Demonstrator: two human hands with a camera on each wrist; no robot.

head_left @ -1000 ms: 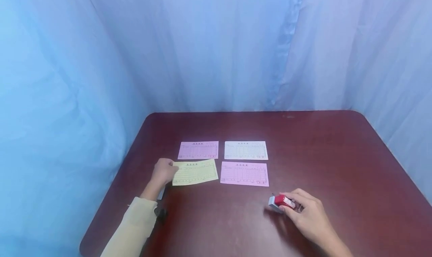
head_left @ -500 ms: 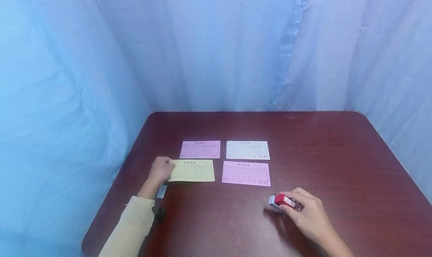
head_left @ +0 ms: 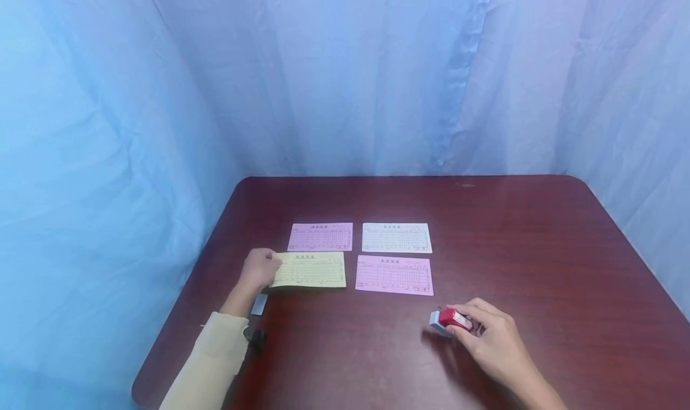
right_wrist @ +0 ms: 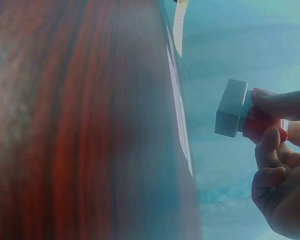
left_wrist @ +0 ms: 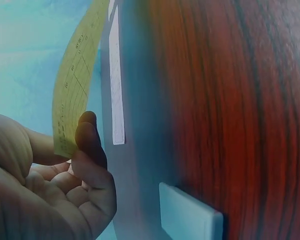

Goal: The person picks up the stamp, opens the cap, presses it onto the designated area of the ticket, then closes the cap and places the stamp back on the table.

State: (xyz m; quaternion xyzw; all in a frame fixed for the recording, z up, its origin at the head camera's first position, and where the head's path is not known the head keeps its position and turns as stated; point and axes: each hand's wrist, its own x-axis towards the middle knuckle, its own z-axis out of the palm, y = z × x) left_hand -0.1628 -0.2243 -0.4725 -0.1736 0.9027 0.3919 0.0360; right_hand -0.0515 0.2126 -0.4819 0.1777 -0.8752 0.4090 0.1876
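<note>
Between thumb and index finger, my left hand (head_left: 260,269) pinches the left edge of a yellow printed slip (head_left: 312,270). In the left wrist view the slip (left_wrist: 72,95) bows and stands off the tabletop. A pink slip (head_left: 320,237) lies just behind it, a white slip (head_left: 396,238) at back right, and another pink slip (head_left: 395,275) to its right. My right hand (head_left: 493,341) grips a stamp with a red body (head_left: 454,318) and pale grey end (right_wrist: 231,107), held over the table in front of the slips. The stamp's grey end points left.
A small pale grey block (head_left: 259,304) lies on the dark red wooden table (head_left: 345,350), beside my left wrist. A black band piece (head_left: 256,337) sits at the left cuff. Blue curtains (head_left: 345,87) hang along the table's back and sides.
The yellow slip has shifted slightly left with my left hand, and its raised right end has levelled out. More of the grey block shows. The right hand and stamp stay about where they were.
</note>
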